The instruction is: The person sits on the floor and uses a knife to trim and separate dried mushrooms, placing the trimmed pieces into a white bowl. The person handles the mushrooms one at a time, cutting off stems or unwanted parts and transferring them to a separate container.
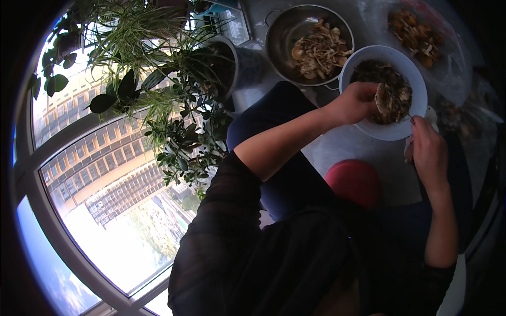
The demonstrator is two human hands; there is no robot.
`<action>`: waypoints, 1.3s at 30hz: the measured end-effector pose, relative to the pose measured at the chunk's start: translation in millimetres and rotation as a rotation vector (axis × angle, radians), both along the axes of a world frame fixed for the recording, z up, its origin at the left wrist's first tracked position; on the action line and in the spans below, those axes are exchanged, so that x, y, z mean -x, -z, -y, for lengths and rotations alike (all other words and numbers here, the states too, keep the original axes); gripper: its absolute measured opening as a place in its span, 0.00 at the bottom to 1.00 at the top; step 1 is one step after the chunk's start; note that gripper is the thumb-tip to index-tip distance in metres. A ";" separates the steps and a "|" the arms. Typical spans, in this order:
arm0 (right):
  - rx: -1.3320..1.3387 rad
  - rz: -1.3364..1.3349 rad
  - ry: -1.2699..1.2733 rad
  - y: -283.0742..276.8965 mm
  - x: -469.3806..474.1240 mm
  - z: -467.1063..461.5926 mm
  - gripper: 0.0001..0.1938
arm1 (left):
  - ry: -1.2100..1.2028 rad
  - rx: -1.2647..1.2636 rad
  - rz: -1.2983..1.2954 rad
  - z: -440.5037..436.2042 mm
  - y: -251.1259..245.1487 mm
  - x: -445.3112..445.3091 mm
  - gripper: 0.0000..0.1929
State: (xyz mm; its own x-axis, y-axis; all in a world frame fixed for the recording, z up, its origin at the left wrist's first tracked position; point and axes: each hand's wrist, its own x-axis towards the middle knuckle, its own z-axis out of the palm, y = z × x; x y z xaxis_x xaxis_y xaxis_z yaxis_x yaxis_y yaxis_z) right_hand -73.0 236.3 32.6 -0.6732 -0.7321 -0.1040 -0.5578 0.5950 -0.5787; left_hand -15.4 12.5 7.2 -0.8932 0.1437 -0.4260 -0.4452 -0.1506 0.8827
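My left hand [361, 103] holds a pale, dirt-flecked mushroom piece [382, 98] by its edge, over a white plastic bowl [421, 93]. Dark scraps and mushroom trimmings [400, 91] lie inside the bowl. My right hand [429, 146] is at the bowl's near right rim, its fingers closed on a small thin tool, which is mostly hidden, with its dark tip pointing into the bowl. A light cloth-like thing [408, 148] shows beside the right fingers. Behind the bowl stands a metal pan [282, 49] with a heap of pale mushrooms [322, 53] in it.
A clear plastic bag [454, 75] with orange-brown mushrooms [419, 37] lies at the upper right. A red round object [353, 182] is between my knees. Potted plants [170, 75] and a large window [114, 173] stand to the left. A patterned pot [245, 67] is beside the pan.
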 end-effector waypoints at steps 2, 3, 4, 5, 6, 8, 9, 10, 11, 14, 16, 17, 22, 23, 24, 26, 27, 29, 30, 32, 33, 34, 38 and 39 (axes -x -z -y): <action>-0.029 0.007 -0.024 -0.5 1.0 -0.8 0.10 | 0.008 0.032 -0.025 1.7 3.4 0.0 0.18; -0.052 0.009 -0.045 -0.9 1.9 -1.6 0.10 | 0.015 0.042 -0.022 2.6 4.7 0.0 0.18; -0.059 0.023 -0.057 -1.1 2.4 -2.1 0.10 | 0.020 0.048 -0.028 3.0 5.7 0.3 0.18; -0.080 0.004 -0.055 -0.8 2.3 -2.0 0.10 | 0.022 0.029 -0.014 2.8 6.3 0.7 0.18; -0.083 -0.004 -0.047 -0.3 2.3 -1.8 0.10 | 0.021 0.007 -0.009 2.3 6.2 1.1 0.18; -0.077 -0.022 -0.038 0.8 2.6 -1.9 0.09 | 0.026 -0.003 -0.002 1.9 4.3 1.6 0.17; -0.067 -0.033 -0.037 1.2 2.9 -2.2 0.09 | 0.032 0.009 -0.001 2.1 2.7 1.8 0.17; -0.057 -0.044 -0.037 1.8 3.3 -2.4 0.09 | 0.037 0.028 0.026 2.3 0.9 2.0 0.17; -0.059 -0.040 -0.023 2.4 3.6 -2.4 0.08 | 0.045 0.030 0.035 3.2 -1.2 1.5 0.17; -0.082 0.024 0.021 3.6 5.5 -2.8 0.08 | 0.048 0.022 0.070 4.4 -5.7 0.4 0.15; -0.120 0.140 0.057 2.7 8.6 -5.3 0.08 | 0.031 -0.020 0.026 1.6 -6.9 0.2 0.13; -0.104 0.127 0.063 3.0 8.6 -5.3 0.08 | 0.028 -0.035 0.004 1.0 -7.4 0.3 0.15; -0.048 0.104 0.050 4.7 7.0 -3.4 0.09 | -0.016 0.041 0.094 1.7 -12.2 -1.6 0.17; -0.053 0.096 0.050 4.7 6.2 -3.1 0.09 | -0.046 -0.024 0.123 1.4 -12.4 -1.5 0.16; -0.044 0.113 0.056 4.6 5.3 -2.5 0.10 | -0.076 -0.070 0.155 1.0 -12.0 -1.1 0.15; -0.017 0.116 0.067 4.3 3.9 -1.2 0.10 | -0.097 -0.149 0.193 0.9 -9.8 -0.2 0.13; 0.001 0.103 0.071 4.1 3.3 -0.4 0.11 | -0.088 -0.183 0.199 1.5 -8.1 0.2 0.12; 0.032 0.087 0.078 3.5 1.4 1.0 0.12 | -0.092 -0.266 0.208 0.9 -3.5 -0.1 0.11; 0.046 0.086 0.078 3.1 -0.2 1.8 0.12 | -0.105 -0.315 0.211 0.0 -1.1 -0.8 0.10; 0.046 0.094 0.072 2.3 -2.5 2.7 0.12 | -0.134 -0.363 0.217 -0.9 3.4 -2.7 0.10; 0.033 0.104 0.065 1.9 -3.7 2.8 0.12 | -0.150 -0.361 0.220 -1.4 5.4 -4.0 0.11; 0.024 0.119 0.061 1.6 -4.6 3.0 0.12 | -0.169 -0.363 0.223 -1.6 7.2 -5.1 0.11; 0.062 0.051 -0.006 2.1 -8.1 4.4 0.12 | -0.180 -0.357 0.222 -2.4 12.6 -7.1 0.12; 0.073 0.046 -0.010 2.4 -9.1 5.1 0.12 | -0.185 -0.349 0.216 -3.5 13.2 -7.1 0.12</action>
